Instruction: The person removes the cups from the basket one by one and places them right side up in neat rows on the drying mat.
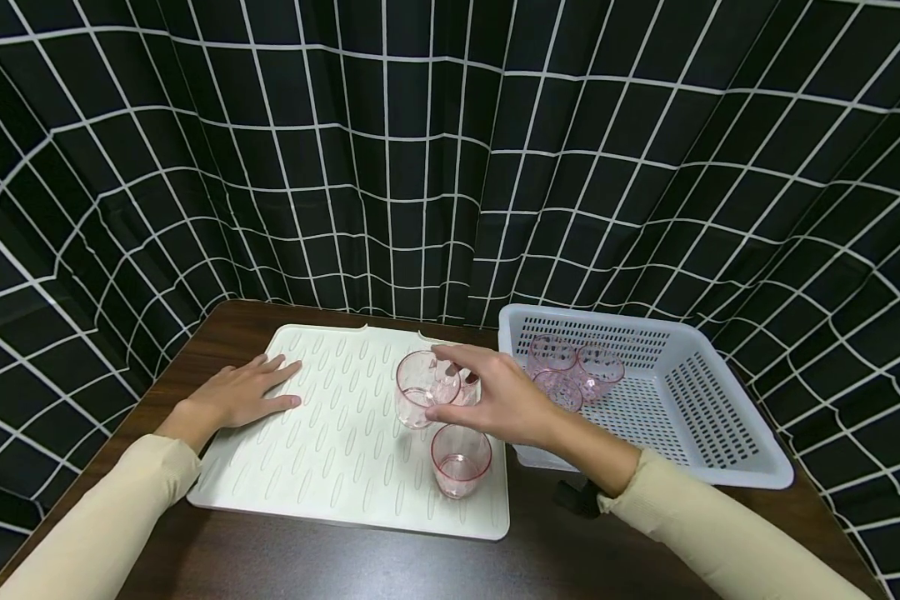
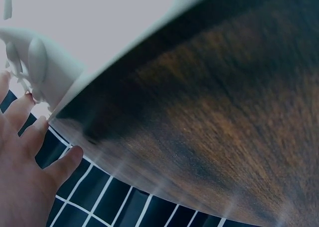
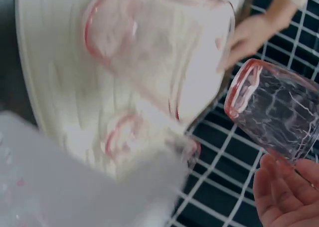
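My right hand [image 1: 506, 396] pinches a clear pink-rimmed drinking glass [image 1: 417, 408] between thumb and fingers, over the right half of a white ridged drying mat [image 1: 330, 417]. The same held glass [image 3: 276, 110] is tilted in the right wrist view, with fingertips at its side. In front of that hand a second pink-rimmed glass [image 1: 461, 467] stands upright on the mat. Another glass [image 1: 468, 392] is partly hidden behind the fingers. My left hand [image 1: 240, 396] rests on the mat's left edge with fingers spread, holding nothing.
A pale plastic basket [image 1: 720, 479] with slotted walls stands right of the mat, under my right forearm. Several pink glasses [image 1: 600, 371] lie inside, at its left end. The dark wooden table [image 1: 307, 558] ends at a black curtain [image 1: 420, 167] with white grid lines.
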